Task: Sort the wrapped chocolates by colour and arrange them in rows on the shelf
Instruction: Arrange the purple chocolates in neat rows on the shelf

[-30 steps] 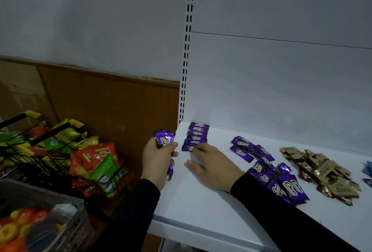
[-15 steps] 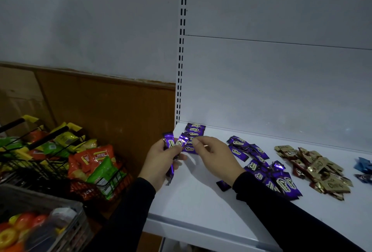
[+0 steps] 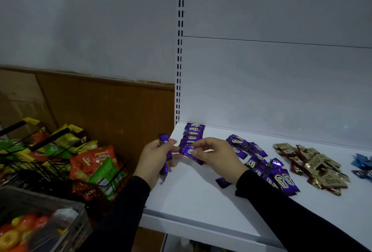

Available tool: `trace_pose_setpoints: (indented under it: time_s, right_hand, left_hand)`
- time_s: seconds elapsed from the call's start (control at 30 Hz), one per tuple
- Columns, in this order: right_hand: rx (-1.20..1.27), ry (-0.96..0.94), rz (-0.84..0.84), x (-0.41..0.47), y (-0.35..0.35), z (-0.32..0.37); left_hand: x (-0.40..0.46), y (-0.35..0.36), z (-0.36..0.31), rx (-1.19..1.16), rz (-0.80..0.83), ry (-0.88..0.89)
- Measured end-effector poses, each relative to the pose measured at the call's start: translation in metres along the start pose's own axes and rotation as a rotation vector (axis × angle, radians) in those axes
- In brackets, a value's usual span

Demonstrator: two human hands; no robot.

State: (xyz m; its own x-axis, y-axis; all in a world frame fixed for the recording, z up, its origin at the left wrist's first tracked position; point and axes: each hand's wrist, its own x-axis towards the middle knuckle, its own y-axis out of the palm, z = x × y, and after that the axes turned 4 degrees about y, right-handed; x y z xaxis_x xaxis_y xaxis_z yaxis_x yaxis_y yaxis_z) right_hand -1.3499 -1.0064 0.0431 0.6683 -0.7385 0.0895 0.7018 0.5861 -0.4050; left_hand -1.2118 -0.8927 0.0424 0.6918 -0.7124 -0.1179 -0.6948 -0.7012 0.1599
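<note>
White shelf (image 3: 201,197) is carrying a purple row (image 3: 192,134) at its back-left corner — the right hand (image 3: 217,156) is pinching one purple chocolate (image 3: 189,151) just before it, while the left hand (image 3: 156,160) is gripping several purple wrappers (image 3: 166,155); purple pile (image 3: 267,166) and gold pile (image 3: 314,166) are lying rightward.

**Front of the shelf open, back and right crowded**

I see bare white shelf (image 3: 193,195) along the front edge, room enough to pass a hand. Standing in my way: the purple row (image 3: 192,133) in the back left corner, a loose purple pile (image 3: 267,167) mid-shelf, one stray purple chocolate (image 3: 223,182) in front of it, a gold pile (image 3: 314,165) further right, and blue ones (image 3: 362,164) at the right edge. Left of the shelf, snack baskets (image 3: 60,161) block the side.
</note>
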Motion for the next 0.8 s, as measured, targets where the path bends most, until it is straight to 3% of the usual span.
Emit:
trace_pose_setpoints:
  time_s: [0.1, 0.23, 0.63, 0.8]
  right_hand:
    - [-0.225, -0.088, -0.030, 0.000, 0.003, -0.006]
    - [-0.666, -0.390, -0.007, 0.003, 0.014, -0.015]
    - [-0.816, -0.456, 0.188, -0.005, 0.006, -0.019]
    - [-0.894, -0.456, 0.195, -0.003, 0.012, -0.016]
  left_hand:
    - [0.007, -0.004, 0.003, -0.088, -0.137, -0.012]
    - [0.011, -0.005, 0.006, -0.107, -0.198, -0.016]
    - [0.017, -0.003, 0.008, -0.094, -0.219, -0.041]
    - [0.016, -0.003, 0.008, -0.114, -0.221, -0.046]
